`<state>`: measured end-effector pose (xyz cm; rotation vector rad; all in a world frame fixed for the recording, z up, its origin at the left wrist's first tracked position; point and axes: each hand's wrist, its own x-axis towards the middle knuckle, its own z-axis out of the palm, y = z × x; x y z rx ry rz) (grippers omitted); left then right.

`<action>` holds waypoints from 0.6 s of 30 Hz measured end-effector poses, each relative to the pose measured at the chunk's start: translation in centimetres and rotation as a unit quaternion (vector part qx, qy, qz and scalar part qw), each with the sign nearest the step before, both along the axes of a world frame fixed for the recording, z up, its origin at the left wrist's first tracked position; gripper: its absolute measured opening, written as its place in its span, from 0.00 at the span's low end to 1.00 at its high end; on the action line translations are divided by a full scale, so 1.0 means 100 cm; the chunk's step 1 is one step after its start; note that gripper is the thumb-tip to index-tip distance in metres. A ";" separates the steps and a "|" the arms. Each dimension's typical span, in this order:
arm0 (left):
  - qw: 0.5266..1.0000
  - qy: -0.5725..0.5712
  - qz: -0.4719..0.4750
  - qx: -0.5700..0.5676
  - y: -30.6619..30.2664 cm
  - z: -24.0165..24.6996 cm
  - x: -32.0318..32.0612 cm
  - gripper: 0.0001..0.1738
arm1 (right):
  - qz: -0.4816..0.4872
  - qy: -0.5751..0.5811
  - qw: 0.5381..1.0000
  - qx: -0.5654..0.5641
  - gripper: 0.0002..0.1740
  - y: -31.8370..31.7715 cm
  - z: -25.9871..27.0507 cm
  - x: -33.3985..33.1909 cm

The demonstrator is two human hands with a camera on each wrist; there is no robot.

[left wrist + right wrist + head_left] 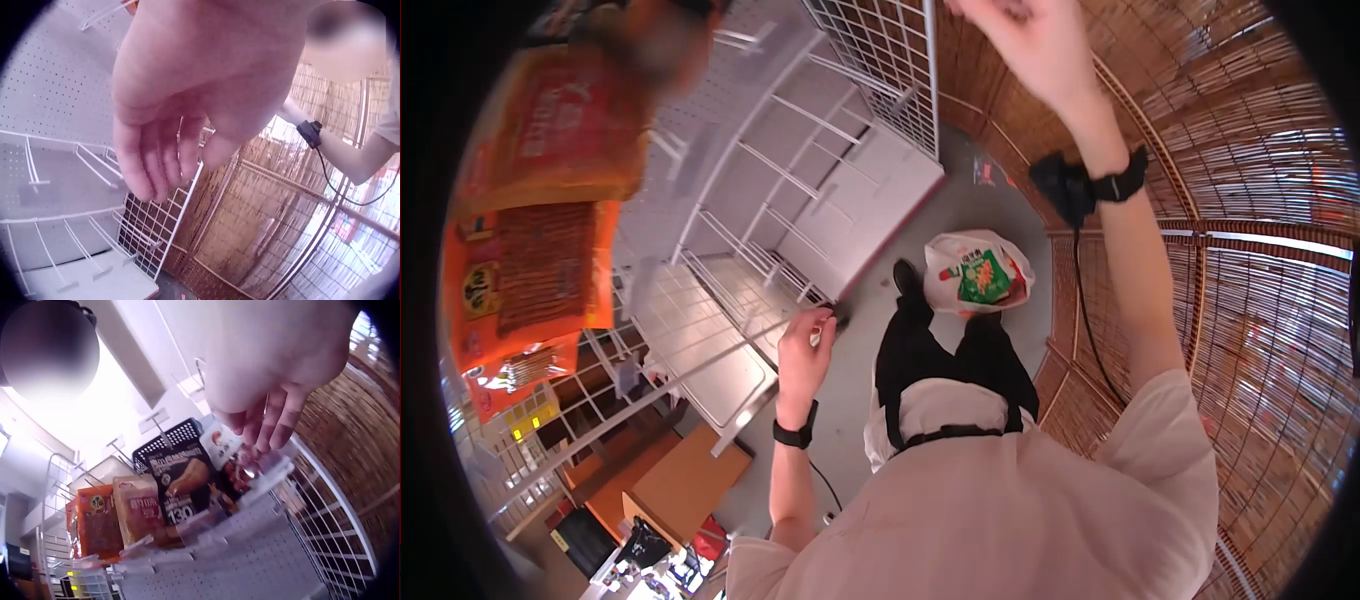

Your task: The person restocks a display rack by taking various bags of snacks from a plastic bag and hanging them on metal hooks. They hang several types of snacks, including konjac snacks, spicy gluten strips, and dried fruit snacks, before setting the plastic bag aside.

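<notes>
In the head view my left hand (803,355) is raised beside the wire rack, its fingers loosely bent. The left wrist view shows the same hand (200,94) with fingers hanging down and nothing in them. My right hand (1045,50) reaches up at the top edge of the head view, fingertips partly cut off. From the right wrist, that hand (281,375) hangs with loosely bent fingers over a clear packet with red contents (240,475), fingertips overlapping its top edge. Beside it hang a black snack packet (184,481), a beige packet (140,506) and an orange packet (100,519).
Bare display hooks (78,244) stick out from a white pegboard (50,69). A white plastic bag (945,255) with a green packet stands on the floor by the person's feet. A wire grid panel (890,60) and a reed screen (1250,180) flank the rack. A black basket (169,444) sits behind the packets.
</notes>
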<state>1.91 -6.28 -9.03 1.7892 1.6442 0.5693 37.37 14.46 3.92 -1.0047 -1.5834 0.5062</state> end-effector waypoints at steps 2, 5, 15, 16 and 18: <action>0.998 0.052 -0.036 -0.025 -0.009 -0.020 0.020 0.08 | 0.018 -0.004 0.999 -0.051 0.11 -0.020 -0.089 0.031; 0.989 0.090 -0.100 -0.067 -0.035 -0.076 0.054 0.11 | 0.023 -0.006 0.974 -0.225 0.09 -0.085 -0.216 0.060; 0.910 -0.031 -0.322 -0.260 -0.058 -0.411 0.189 0.17 | -0.002 -0.063 0.805 -0.590 0.15 -0.315 -0.595 0.069; 0.923 -0.057 -0.301 -0.233 -0.061 -0.447 0.199 0.20 | 0.001 -0.068 0.798 -0.599 0.15 -0.322 -0.631 0.072; 0.928 -0.051 -0.271 -0.252 -0.066 -0.517 0.211 0.29 | -0.063 -0.114 0.844 -0.519 0.26 -0.340 -0.703 0.060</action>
